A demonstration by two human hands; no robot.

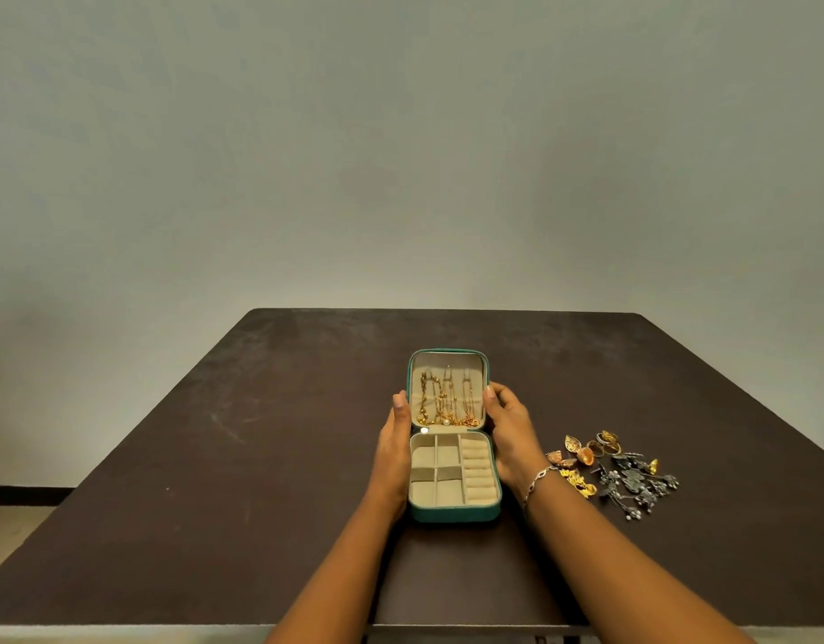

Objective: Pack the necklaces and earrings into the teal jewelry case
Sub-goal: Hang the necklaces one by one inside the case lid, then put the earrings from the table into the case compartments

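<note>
- The case [451, 434] lies open on the dark counter [261, 457], near the middle, its lid tilted up at the far side and its tray toward the person.
- Gold necklaces [447, 402] hang in rows inside the lid, their lower ends bunched at its bottom edge.
- The tray [454, 476] has four square cells on the left and a column of padded rolls on the right; all look bare.
- The left hand [393, 450] lies flat along the left side of the case, fingers [399, 404] pressed together and reaching up to the lid's edge.
- The right hand [512, 434] cups the right side, its fingers [491, 395] curled onto the lid's right edge, thumb near the hinge.
- Both hands clasp the case between them.
- A bracelet [537, 481] circles the right wrist.
- The earrings [614, 471] lie in a loose heap on the counter to the right of the case, just beyond the right wrist: gold pieces nearer the case, dark silver ones farther right.
- A plain pale wall [400, 155] rises behind the counter.
</note>
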